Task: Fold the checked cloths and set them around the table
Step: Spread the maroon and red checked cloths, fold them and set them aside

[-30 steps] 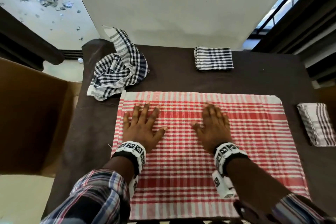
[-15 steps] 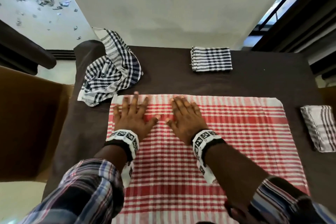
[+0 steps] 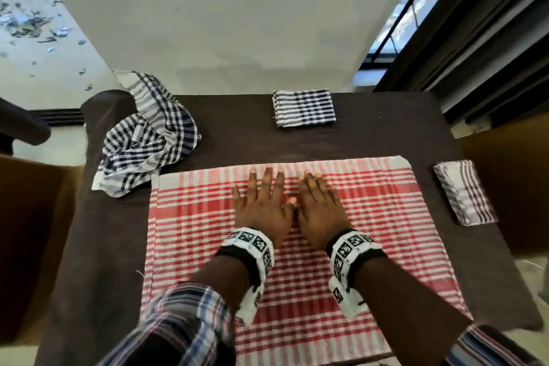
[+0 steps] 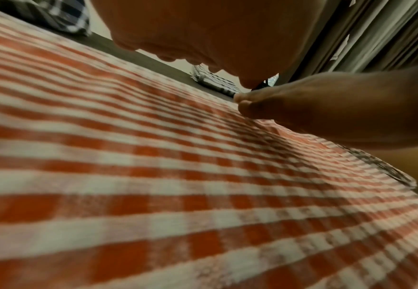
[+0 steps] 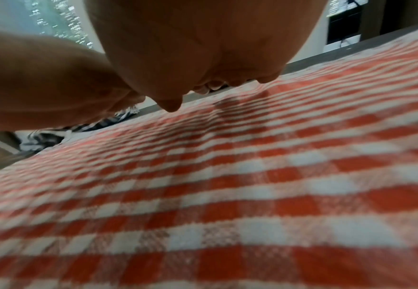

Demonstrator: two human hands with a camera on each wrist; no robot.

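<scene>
Head view: red cloth under flat hands

One red checked cloth spread flat, two folded cloths, one crumpled navy checked cloth, two hands.

A person's left hand and right hand each wear a white wristband printed with black square coded markers over a black strap, a marked tab hanging below; plaid sleeves in blue, red and white cover both forearms.
</scene>
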